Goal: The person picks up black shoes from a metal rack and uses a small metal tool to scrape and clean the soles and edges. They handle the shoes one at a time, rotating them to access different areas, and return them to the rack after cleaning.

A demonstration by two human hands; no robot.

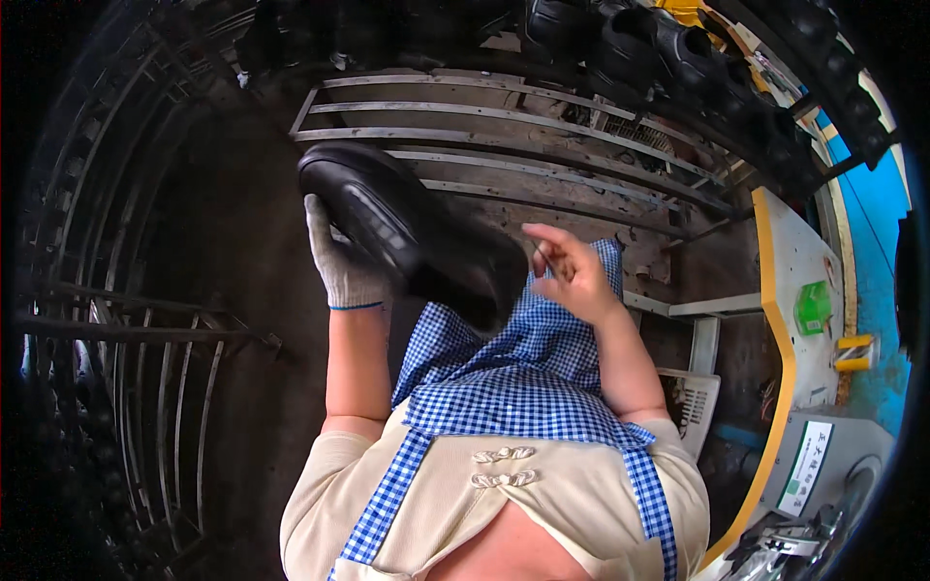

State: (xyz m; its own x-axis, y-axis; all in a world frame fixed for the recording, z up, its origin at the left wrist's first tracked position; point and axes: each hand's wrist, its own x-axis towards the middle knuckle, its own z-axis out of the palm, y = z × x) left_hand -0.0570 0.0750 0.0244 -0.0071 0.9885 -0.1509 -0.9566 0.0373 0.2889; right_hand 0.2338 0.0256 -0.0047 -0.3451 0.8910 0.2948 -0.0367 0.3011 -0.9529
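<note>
A black leather shoe is tilted in front of my body, its rounded toe at the upper left and its other end at the lower right. My left hand, in a whitish knit glove with a blue cuff edge, grips it from the left side; most of those fingers are hidden behind it. My bare right hand is beside the shoe's right end, fingers apart and slightly bent. A thin dark line shows between its thumb and fingers, too faint to name.
Metal rail racks stand ahead, and another rack is at the left. Several black shoes line the far side. To the right is a yellow-edged table bearing a green object, with a grey machine nearer.
</note>
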